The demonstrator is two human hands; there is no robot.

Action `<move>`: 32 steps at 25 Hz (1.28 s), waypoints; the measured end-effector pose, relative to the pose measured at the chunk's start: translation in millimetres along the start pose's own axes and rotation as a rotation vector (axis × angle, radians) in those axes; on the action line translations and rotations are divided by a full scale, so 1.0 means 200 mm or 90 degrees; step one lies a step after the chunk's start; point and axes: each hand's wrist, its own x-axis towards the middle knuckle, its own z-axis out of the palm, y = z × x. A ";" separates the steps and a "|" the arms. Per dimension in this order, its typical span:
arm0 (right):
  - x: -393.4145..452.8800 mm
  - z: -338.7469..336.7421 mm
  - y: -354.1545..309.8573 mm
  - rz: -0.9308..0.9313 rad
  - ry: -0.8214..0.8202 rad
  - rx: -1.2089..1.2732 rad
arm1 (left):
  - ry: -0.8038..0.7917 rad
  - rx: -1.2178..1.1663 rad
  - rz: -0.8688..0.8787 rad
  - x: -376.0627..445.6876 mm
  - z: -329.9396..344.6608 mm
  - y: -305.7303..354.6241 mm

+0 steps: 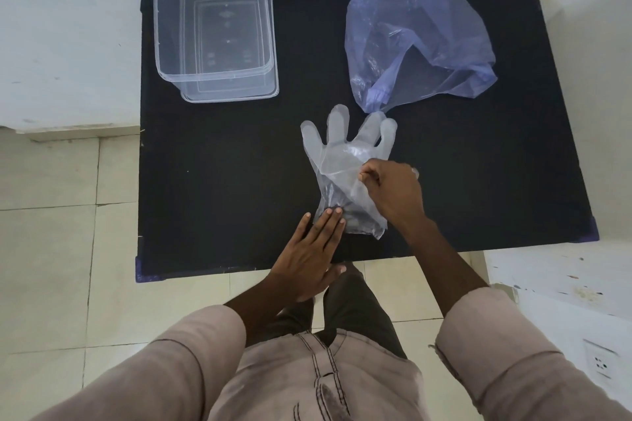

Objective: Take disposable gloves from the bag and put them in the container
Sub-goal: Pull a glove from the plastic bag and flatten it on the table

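Right fingers point(367, 178) pinching glove point(342, 161) edge, left fingers point(330, 219) flat, pressing its cuff

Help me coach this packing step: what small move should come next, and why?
Probably fold the glove over. It lies flat on the table, left hand pinning its cuff, right hand pinching an edge, and the container looks empty.

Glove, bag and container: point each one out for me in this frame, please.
glove point(342, 150), head view, on its palm.
bag point(417, 41), head view, on the middle of the crumpled film.
container point(219, 92), head view, on its near wall.
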 end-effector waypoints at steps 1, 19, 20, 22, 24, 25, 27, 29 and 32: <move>0.01 -0.02 0.00 -0.002 0.005 -0.001 | 0.008 -0.003 0.000 -0.01 -0.01 0.00; 0.04 -0.04 0.00 -0.042 -0.026 -0.026 | 0.067 0.010 0.010 0.15 -0.02 0.00; 0.04 -0.04 0.00 -0.045 -0.028 -0.029 | 0.063 0.009 0.011 0.16 -0.02 0.00; 0.05 -0.05 0.00 -0.049 -0.030 -0.031 | 0.058 0.003 0.015 0.16 -0.02 -0.01; 0.06 -0.07 0.00 -0.053 -0.026 -0.027 | 0.062 -0.001 0.013 0.16 -0.02 -0.02; 0.07 -0.10 0.00 -0.056 -0.021 -0.028 | 0.062 0.000 0.012 0.15 -0.02 -0.02; 0.10 -0.15 0.00 -0.058 -0.010 -0.036 | 0.053 0.002 0.014 0.15 -0.02 -0.02; 0.12 -0.21 0.01 -0.048 -0.001 -0.039 | 0.044 0.003 0.014 0.15 -0.03 -0.02; 0.16 -0.29 0.03 -0.042 0.006 -0.039 | 0.039 0.003 0.011 0.15 -0.04 -0.01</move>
